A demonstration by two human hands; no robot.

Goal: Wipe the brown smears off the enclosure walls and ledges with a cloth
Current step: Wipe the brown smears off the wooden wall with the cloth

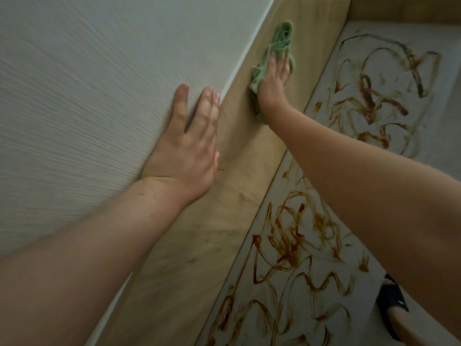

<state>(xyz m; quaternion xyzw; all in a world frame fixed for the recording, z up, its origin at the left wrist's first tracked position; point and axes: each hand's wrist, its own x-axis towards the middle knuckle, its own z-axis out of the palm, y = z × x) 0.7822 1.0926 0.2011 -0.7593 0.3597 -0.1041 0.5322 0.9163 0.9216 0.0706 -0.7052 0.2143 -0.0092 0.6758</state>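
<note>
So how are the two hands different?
The right hand presses a green cloth on the wooden ledge; the left hand has nothing under it but the pale wall. The right hand reaches farther away than the left hand. Both lie flat with straight fingers.

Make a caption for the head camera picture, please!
Right hand presses a green cloth on the wooden ledge; left hand rests on the white wall.
</note>
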